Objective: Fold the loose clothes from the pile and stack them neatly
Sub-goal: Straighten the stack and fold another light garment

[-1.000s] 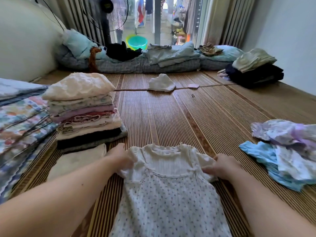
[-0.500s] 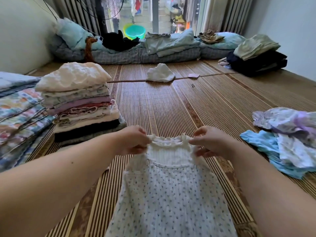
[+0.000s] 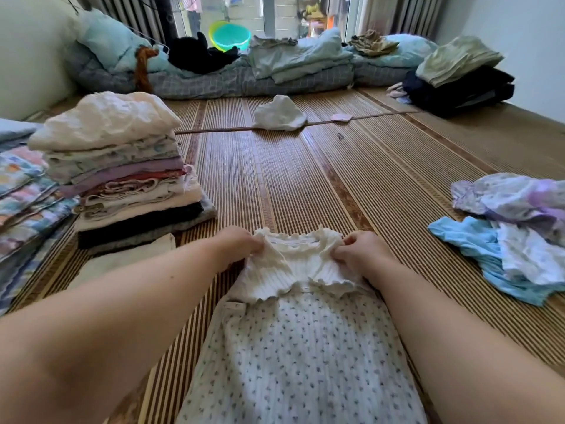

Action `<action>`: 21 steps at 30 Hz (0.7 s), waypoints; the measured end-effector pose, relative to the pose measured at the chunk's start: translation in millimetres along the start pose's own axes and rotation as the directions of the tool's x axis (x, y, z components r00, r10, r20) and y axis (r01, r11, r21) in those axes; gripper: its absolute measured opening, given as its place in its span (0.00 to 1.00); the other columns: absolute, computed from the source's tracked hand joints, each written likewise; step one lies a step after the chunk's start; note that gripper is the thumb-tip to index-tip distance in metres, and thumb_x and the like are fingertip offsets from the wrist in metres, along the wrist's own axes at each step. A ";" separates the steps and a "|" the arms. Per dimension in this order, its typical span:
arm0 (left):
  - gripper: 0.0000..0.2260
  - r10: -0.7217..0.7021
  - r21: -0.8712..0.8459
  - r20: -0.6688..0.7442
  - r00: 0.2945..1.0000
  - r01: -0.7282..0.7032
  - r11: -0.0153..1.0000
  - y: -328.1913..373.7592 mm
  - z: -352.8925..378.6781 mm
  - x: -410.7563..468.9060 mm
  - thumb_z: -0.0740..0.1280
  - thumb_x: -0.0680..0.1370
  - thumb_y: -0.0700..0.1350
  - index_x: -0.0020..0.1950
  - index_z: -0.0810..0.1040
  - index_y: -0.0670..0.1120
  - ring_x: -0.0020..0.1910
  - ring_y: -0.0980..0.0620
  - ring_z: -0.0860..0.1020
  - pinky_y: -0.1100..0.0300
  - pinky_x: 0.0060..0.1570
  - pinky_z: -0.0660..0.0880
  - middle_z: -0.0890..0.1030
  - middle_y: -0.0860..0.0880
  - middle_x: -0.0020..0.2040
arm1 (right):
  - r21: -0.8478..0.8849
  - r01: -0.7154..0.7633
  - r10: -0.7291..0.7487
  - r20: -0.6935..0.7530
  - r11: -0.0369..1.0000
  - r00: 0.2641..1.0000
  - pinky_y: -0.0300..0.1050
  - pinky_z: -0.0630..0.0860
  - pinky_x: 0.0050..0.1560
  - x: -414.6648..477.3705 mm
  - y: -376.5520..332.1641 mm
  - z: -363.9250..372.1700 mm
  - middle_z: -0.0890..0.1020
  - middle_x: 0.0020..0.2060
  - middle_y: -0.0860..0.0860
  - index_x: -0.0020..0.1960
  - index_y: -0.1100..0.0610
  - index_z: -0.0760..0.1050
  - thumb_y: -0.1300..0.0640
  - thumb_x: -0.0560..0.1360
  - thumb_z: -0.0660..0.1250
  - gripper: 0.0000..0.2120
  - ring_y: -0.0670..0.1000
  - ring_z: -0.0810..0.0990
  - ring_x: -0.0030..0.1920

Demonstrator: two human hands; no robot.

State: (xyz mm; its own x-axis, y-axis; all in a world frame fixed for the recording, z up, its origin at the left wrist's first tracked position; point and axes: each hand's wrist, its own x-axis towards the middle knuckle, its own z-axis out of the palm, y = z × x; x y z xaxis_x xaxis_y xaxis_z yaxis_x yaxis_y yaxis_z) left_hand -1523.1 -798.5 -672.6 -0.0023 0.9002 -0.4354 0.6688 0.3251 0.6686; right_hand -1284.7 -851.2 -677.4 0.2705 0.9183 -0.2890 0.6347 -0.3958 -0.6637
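Observation:
A small white dress (image 3: 301, 347) with a dotted skirt and ribbed cream top lies flat on the bamboo mat (image 3: 305, 185) in front of me. Its frilled sleeves are folded inward over the chest. My left hand (image 3: 241, 243) pinches the left shoulder by the neckline and my right hand (image 3: 357, 252) pinches the right shoulder. A tall stack of folded clothes (image 3: 122, 175) stands to the left, with a flat cream piece (image 3: 122, 261) beside its base. The loose pile (image 3: 513, 234) of blue, lilac and white garments lies at the right.
Folded patterned bedding (image 3: 21, 203) lies at the far left. A crumpled white garment (image 3: 279, 114) and a small pink scrap (image 3: 341, 117) sit further up the mat. Quilts and pillows (image 3: 275, 71) line the back, and dark folded clothes (image 3: 458, 84) sit at the back right.
Both hands moved from the sleeves to the neckline. The sleeves have been folded inward over the chest, so the top of the dress is narrower.

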 end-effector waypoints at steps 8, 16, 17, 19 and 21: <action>0.04 0.250 -0.211 -0.054 0.967 -0.256 0.944 31.3 -39.8 -17.7 0.62 0.80 0.40 0.50 0.77 0.44 0.35 0.52 0.77 0.62 0.29 0.69 0.79 0.46 0.42 | 0.536 0.269 -0.167 -0.232 0.800 0.958 0.49 0.83 0.43 -6.1 -16.1 -39.2 0.84 0.42 0.52 0.46 0.49 0.76 0.62 0.69 0.73 0.11 0.53 0.84 0.44; 0.04 0.546 0.328 0.021 0.837 -0.522 0.787 -34.1 -47.5 -97.7 0.72 0.74 0.47 0.44 0.78 0.56 0.41 0.61 0.80 0.63 0.41 0.77 0.81 0.57 0.40 | 0.144 0.428 -0.450 0.230 0.892 0.863 0.33 0.75 0.34 -73.0 21.8 -70.8 0.83 0.34 0.45 0.40 0.48 0.80 0.60 0.67 0.76 0.09 0.40 0.79 0.33; 0.03 0.552 0.428 0.096 0.828 -0.535 0.728 -47.4 -41.8 -106.5 0.71 0.74 0.50 0.44 0.78 0.58 0.41 0.64 0.78 0.66 0.40 0.75 0.81 0.60 0.41 | 0.010 0.415 -0.393 0.337 0.910 0.855 0.33 0.75 0.34 -83.9 29.6 -70.1 0.83 0.35 0.43 0.40 0.45 0.79 0.59 0.67 0.76 0.10 0.39 0.80 0.33; 0.02 0.546 0.567 0.244 0.801 -0.575 0.590 -68.9 -29.1 -121.7 0.68 0.75 0.54 0.47 0.77 0.60 0.44 0.66 0.76 0.65 0.45 0.75 0.79 0.62 0.45 | -0.239 0.388 -0.231 0.499 0.890 0.835 0.33 0.75 0.35 -102.4 43.1 -65.6 0.83 0.38 0.42 0.41 0.42 0.79 0.57 0.67 0.74 0.10 0.38 0.81 0.36; 0.05 0.541 0.623 0.324 0.776 -0.606 0.496 -82.4 -19.3 -130.6 0.66 0.76 0.52 0.50 0.76 0.60 0.51 0.62 0.75 0.61 0.51 0.75 0.77 0.62 0.51 | -0.354 0.390 -0.153 0.543 0.850 0.826 0.30 0.72 0.33 -114.1 48.3 -59.3 0.82 0.40 0.40 0.44 0.40 0.78 0.53 0.70 0.71 0.08 0.35 0.79 0.36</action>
State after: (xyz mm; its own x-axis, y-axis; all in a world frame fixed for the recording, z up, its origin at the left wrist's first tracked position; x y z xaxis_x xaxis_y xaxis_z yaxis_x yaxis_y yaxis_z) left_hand -1592.2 -937.2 -659.2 0.6010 0.7806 -0.1716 0.7957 -0.5644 0.2196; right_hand -1242.0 -974.9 -635.6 -0.2666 0.8165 -0.5121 0.9012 0.0228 -0.4328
